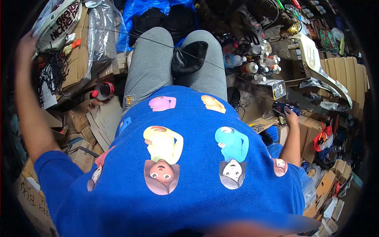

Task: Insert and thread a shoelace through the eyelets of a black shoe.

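My right hand (291,117) is off to my right, its fingers closed round a dark blue drink can (281,107) that lies tilted over cartons. At the far left my left arm is stretched out. My left hand (26,46) is beside a white printed bag (59,24), blurred and close to the picture's rim; its fingers and any grip do not show clearly. Across my lap, a black shiny item (190,57) rests between my knees, its kind unclear. A thin dark cord (152,40) runs over my legs.
Several small plastic bottles (265,59) stand ahead to the right, near a broken cream plastic chair (310,53). A red-capped bottle (103,91) lies left of my legs. Cardboard (77,55), a tangle of black cord (53,73) and clear plastic sheeting (102,31) crowd the left side.
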A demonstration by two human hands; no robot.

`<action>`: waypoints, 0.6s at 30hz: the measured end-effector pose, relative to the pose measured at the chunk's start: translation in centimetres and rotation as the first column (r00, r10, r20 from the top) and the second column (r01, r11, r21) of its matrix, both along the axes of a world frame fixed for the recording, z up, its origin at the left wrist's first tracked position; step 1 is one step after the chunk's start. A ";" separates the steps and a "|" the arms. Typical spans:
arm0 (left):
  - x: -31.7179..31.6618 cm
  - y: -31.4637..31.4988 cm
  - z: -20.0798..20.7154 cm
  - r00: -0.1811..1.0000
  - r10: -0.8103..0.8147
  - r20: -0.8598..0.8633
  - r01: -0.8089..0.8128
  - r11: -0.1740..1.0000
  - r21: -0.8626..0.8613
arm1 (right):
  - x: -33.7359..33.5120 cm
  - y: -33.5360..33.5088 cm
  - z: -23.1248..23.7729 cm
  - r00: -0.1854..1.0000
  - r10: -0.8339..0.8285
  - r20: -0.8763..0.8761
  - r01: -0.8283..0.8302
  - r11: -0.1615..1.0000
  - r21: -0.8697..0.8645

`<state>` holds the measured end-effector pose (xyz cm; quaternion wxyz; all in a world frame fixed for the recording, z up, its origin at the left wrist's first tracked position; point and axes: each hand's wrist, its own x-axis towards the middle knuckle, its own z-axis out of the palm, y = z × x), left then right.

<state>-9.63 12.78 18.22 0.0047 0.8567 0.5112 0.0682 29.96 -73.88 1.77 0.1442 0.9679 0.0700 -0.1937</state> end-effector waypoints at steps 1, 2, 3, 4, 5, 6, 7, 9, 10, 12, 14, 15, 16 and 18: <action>2.3 -3.4 -3.4 0.949 -0.265 0.173 0.281 0.956 -0.077 | 0.1 3.0 -1.5 0.981 0.153 -0.122 -0.148 0.988 0.049; 5.1 -7.9 -7.2 0.767 -0.557 0.319 0.602 0.796 -0.059 | -0.4 6.8 -2.7 0.958 0.234 -0.165 -0.177 0.936 0.304; 7.6 -12.5 -10.4 0.533 -0.634 0.560 0.826 0.532 -0.184 | -1.3 11.4 -3.8 0.909 0.405 -0.096 -0.302 0.802 0.516; 10.2 -16.9 -12.9 0.383 -0.805 0.453 0.914 0.400 -0.061 | -2.4 15.6 -3.6 0.840 0.543 0.009 -0.439 0.669 0.599; 11.8 -21.2 -14.5 0.284 -0.754 0.593 0.954 0.283 -0.097 | -3.8 19.8 -3.2 0.830 0.554 0.069 -0.411 0.523 0.747; 13.8 -24.3 -15.3 0.107 -0.796 0.596 0.990 0.141 0.009 | -5.3 23.8 -2.4 0.851 0.525 0.003 -0.283 0.454 0.845; 15.1 -27.0 -15.3 0.162 -0.742 0.650 0.987 0.114 -0.116 | -6.8 27.2 -1.1 0.828 0.559 -0.031 -0.150 0.275 0.950; 17.3 -29.7 -14.1 0.238 -0.734 0.636 0.971 0.180 -0.156 | -9.1 31.9 2.1 0.783 0.614 0.102 -0.281 0.203 0.938; 18.0 -30.4 -13.4 0.313 -0.760 0.569 0.943 0.179 -0.281 | -9.9 33.7 3.1 0.812 0.582 0.050 -0.258 0.280 0.925; 19.0 -30.6 -12.3 0.316 -0.826 0.467 0.917 0.140 -0.373 | -10.5 35.7 4.4 0.760 0.645 0.082 -0.355 0.306 0.883; 19.7 -30.3 -12.4 0.366 -0.792 0.488 0.878 0.121 -0.462 | -10.2 36.1 4.5 0.743 0.664 0.081 -0.361 0.296 0.884; 20.0 -30.3 -12.8 0.367 -0.749 0.551 0.839 0.011 -0.544 | -9.9 36.0 4.1 0.758 0.651 0.040 -0.355 0.360 0.863; 20.3 -30.1 -13.4 0.406 -0.762 0.504 0.824 0.068 -0.562 | -9.6 35.9 3.6 0.740 0.669 0.072 -0.362 0.305 0.881; 20.6 -30.1 -14.5 0.438 -0.627 0.644 0.771 -0.105 -0.628 | -9.3 35.5 2.6 0.737 0.672 0.073 -0.336 0.269 0.903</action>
